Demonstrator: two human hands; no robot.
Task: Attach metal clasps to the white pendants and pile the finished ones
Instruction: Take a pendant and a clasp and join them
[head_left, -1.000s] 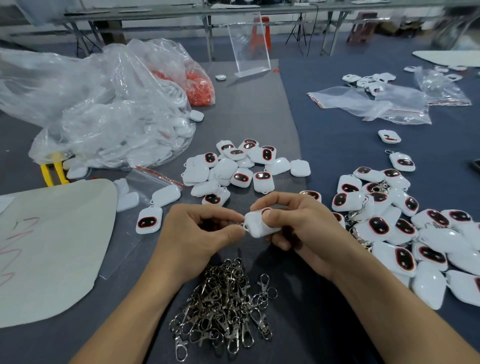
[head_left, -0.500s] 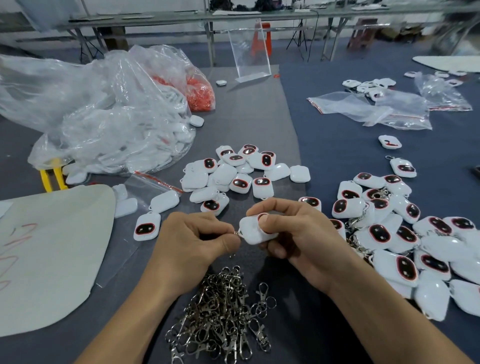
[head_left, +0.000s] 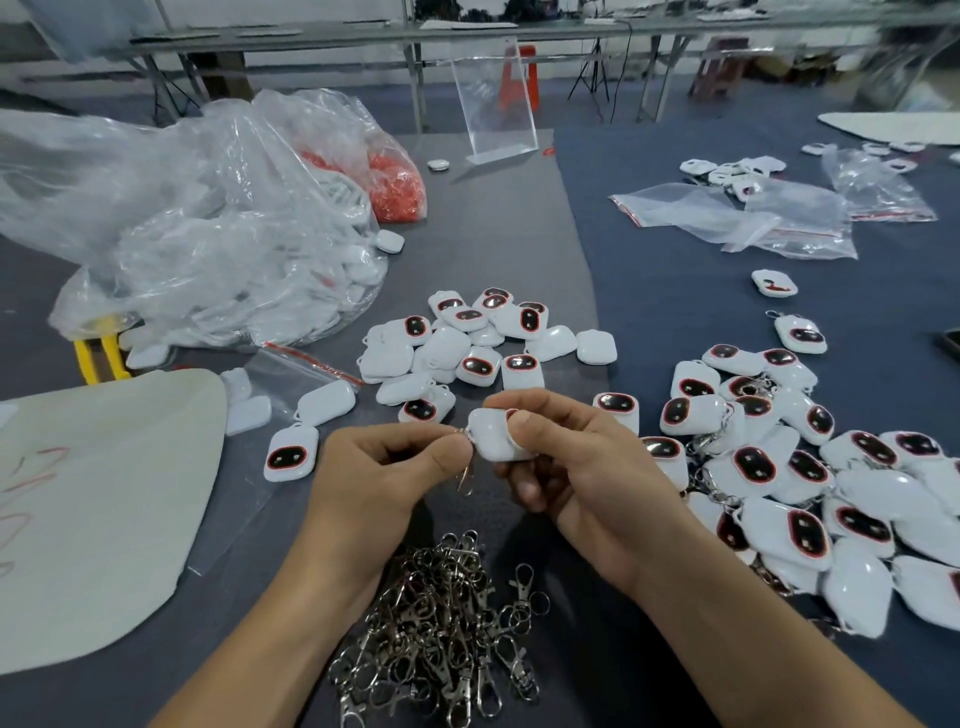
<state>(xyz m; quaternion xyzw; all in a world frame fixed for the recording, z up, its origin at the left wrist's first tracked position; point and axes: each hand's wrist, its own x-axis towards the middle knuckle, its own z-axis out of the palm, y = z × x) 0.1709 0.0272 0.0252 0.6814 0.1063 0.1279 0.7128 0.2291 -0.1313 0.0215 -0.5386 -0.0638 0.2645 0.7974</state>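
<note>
Left grip (head_left: 387, 467) pinches clasp (head_left: 466, 478) at pendant (head_left: 493, 441) loop; right grip (head_left: 576, 467) pinches pendant. Risk: ring slips mid-threading, and clasp likely drops into loose clasps (head_left: 441, 623).

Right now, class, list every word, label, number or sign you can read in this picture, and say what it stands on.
No text here can be read.
Red strokes on the pale sheet: a loose scrawl, not legible as letters.
Light marks on the dark faces of the white pendants: too small to read.
The clear acrylic stand: no print shows.
</note>
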